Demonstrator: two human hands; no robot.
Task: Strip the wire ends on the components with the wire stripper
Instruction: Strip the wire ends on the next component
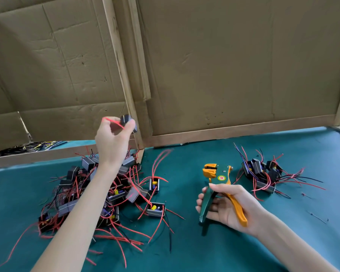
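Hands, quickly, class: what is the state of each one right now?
Left hand: raised, pinching a black component with a red wire.
Right hand: holding the wire stripper by its handles.

Wire stripper in my right hand: green body, orange handle and head, red-yellow round label. Component in my left hand: black, with red wire. Mat teal; cardboard brown.

11 o'clock: small black boxy component motion-blurred, half behind left hand. 8 o'clock: left forearm covers part of tangled black-and-red component pile.
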